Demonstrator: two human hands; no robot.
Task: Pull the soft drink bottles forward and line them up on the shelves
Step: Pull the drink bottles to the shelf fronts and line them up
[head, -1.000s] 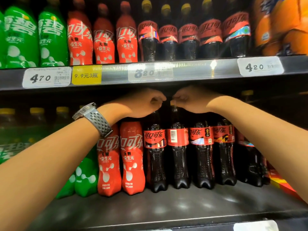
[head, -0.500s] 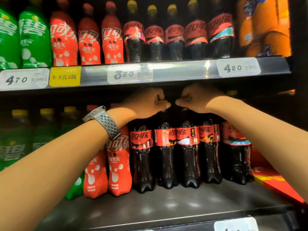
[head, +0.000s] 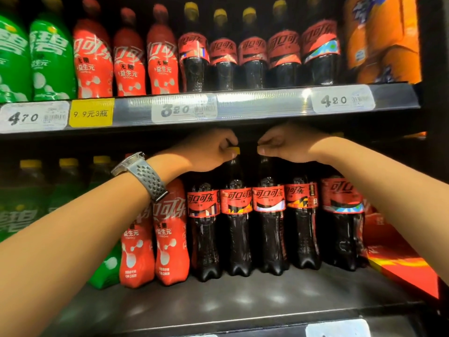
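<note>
On the lower shelf (head: 243, 302) stands a row of dark cola bottles with red labels. My left hand (head: 209, 149), with a grey watch on its wrist, is closed over the yellow cap of the second dark bottle (head: 237, 229). My right hand (head: 286, 144) is closed over the top of the neighbouring dark bottle (head: 269, 229); its cap is hidden under my fingers. Both hands sit just under the upper shelf's edge. Red-wrapped cola bottles (head: 170, 234) stand to the left, partly behind my left forearm.
The upper shelf (head: 262, 103) carries price tags and holds green, red, dark and orange bottles. Green bottles (head: 31, 203) stand deep at the lower left. A red cardboard tray (head: 401, 263) lies at the lower right. Bare shelf lies in front of the bottles.
The view has shifted slightly. Both hands stay on the bottle tops, and the row of dark bottles sits a little nearer the front of the shelf.
</note>
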